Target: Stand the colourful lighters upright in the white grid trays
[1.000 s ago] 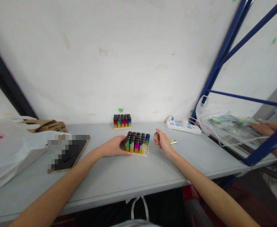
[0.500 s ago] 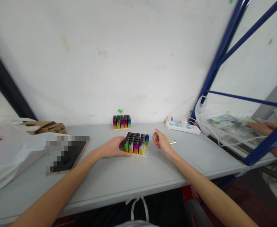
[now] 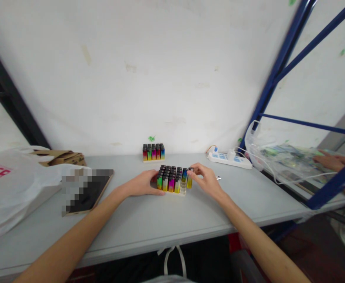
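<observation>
My left hand is closed around the left end of a white lighter tray. Several colourful lighters with black tops stand upright in its rows, and bare slots show at the front right corner. At that right side, my right hand pinches a yellow lighter near its top, upright beside the bare slots. Whether its base touches the tray or the table, I cannot tell. Another lighter lies partly hidden behind my right hand.
A second tray of lighters stands against the wall. A white power strip with cables lies at the back right. A dark tablet-like slab and a white plastic bag are on the left. Beyond the blue frame, another person's hand shows.
My right hand has turned and brought its lighter left, upright at the tray's right edge. My left hand stays on the tray. The view has shifted slightly.
</observation>
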A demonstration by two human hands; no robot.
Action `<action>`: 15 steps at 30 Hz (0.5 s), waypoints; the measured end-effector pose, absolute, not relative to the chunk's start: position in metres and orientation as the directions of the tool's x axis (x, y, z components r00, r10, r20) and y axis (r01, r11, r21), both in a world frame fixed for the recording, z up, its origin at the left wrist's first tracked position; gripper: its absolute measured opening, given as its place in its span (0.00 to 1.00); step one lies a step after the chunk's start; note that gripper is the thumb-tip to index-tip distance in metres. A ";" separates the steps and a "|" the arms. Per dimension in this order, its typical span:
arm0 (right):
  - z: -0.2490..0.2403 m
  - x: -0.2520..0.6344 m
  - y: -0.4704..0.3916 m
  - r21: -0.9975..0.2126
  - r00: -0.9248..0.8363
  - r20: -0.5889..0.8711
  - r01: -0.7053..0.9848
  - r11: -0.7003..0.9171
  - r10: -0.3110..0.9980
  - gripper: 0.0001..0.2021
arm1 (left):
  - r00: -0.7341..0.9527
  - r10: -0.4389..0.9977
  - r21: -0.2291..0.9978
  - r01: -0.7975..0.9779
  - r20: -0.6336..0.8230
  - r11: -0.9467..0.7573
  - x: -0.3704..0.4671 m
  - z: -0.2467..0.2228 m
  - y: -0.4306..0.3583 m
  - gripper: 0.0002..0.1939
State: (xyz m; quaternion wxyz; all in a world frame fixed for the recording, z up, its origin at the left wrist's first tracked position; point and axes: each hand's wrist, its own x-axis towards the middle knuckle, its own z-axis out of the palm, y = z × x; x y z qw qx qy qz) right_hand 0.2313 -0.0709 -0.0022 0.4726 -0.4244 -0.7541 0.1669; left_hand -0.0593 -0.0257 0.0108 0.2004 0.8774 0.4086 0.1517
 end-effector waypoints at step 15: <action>-0.002 0.230 -0.068 -0.478 -0.321 0.591 0.600 0.642 0.740 0.16 | 0.619 0.777 0.473 0.655 0.112 -0.590 -0.059 0.010 -0.025 0.38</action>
